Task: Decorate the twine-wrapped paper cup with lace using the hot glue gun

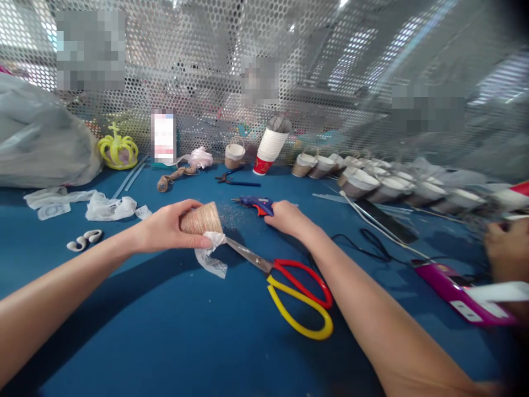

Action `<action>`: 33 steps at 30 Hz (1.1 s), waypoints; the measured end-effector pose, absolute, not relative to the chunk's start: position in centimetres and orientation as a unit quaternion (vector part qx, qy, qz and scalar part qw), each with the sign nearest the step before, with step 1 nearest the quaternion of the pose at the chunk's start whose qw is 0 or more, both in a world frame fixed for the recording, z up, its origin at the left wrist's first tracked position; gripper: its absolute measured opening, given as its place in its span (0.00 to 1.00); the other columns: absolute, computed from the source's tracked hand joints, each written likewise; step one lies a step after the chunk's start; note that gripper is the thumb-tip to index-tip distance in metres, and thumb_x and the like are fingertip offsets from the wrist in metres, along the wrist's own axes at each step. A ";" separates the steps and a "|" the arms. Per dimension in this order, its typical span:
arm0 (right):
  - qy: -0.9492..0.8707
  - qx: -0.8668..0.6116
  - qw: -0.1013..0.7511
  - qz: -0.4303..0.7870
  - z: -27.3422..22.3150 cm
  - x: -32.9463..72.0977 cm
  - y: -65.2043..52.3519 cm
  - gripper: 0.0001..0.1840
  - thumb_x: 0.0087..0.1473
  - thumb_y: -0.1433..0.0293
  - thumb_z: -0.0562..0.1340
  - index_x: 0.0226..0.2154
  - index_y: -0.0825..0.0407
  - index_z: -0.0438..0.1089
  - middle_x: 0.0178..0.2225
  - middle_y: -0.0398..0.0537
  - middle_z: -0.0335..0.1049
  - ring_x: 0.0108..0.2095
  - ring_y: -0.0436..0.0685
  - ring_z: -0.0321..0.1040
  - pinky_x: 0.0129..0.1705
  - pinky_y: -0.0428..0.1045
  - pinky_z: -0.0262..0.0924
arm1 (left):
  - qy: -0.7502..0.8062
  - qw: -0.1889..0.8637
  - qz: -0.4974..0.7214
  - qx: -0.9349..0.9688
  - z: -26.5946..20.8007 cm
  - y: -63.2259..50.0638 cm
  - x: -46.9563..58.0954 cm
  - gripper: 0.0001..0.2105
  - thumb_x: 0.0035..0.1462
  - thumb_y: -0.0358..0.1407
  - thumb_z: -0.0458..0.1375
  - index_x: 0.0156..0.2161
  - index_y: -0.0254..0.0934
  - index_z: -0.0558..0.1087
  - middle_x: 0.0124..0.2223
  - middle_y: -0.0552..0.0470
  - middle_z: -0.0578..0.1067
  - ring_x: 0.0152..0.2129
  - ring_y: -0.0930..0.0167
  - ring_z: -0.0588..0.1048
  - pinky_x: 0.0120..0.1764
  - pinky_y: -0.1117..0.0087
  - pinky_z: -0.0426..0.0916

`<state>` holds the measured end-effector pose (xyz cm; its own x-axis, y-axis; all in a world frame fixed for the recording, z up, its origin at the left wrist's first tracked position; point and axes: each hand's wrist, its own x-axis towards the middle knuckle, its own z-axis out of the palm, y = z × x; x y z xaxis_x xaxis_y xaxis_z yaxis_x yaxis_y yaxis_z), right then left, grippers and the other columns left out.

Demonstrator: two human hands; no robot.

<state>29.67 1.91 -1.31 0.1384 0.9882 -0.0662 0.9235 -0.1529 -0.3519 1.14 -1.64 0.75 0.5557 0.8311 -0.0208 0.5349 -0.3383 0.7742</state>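
Note:
My left hand [177, 227] is wrapped round a twine-covered cup [204, 219], tilted on its side above the blue table. A strip of white lace [212, 264] hangs from the cup's lower edge by my thumb. My right hand [285, 216] grips the handle of a blue hot glue gun [252, 203], its nozzle pointing left toward the cup. Between my arms lie scissors [258, 262] with one red and one yellow handle, their tip close to the lace. Clear bits of glue are scattered near the gun's nozzle.
Pliers [239, 181], a twine bundle [164, 183] and stacked paper cups [270, 146] stand toward the back. Wrapped cups [384, 184] line the right. A magenta power strip [463, 292] lies by another person's hand [506, 251]. White lace [109, 207] is at left.

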 end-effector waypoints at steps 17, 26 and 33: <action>-0.663 -0.493 0.323 0.461 3.9 25.9 -5.1 0.10 0.49 0.64 0.61 0.29 0.54 0.68 0.16 0.38 0.62 0.16 0.46 0.57 0.20 0.44 0.55 | 0.432 0.298 0.112 0.844 2.6 -0.8 -0.4 0.30 0.41 0.55 0.58 0.46 0.37 0.66 0.32 0.53 0.70 0.25 0.71 0.68 0.25 0.75 0.60; -0.758 -0.560 0.250 0.221 4.9 25.3 -7.6 0.11 0.46 0.62 0.62 0.19 0.48 0.69 0.15 0.40 0.66 0.18 0.52 0.62 0.20 0.46 0.57 | 0.429 0.391 0.120 0.805 2.3 -0.1 -0.8 0.29 0.41 0.51 0.61 0.46 0.36 0.66 0.31 0.54 0.69 0.25 0.73 0.66 0.25 0.76 0.62; -0.760 -0.576 0.228 0.197 4.5 25.7 -7.5 0.12 0.46 0.61 0.63 0.17 0.48 0.68 0.15 0.40 0.67 0.17 0.53 0.63 0.18 0.47 0.57 | 0.435 0.380 0.119 0.807 2.2 0.0 -0.8 0.29 0.40 0.53 0.61 0.45 0.36 0.67 0.30 0.54 0.69 0.24 0.73 0.66 0.24 0.76 0.60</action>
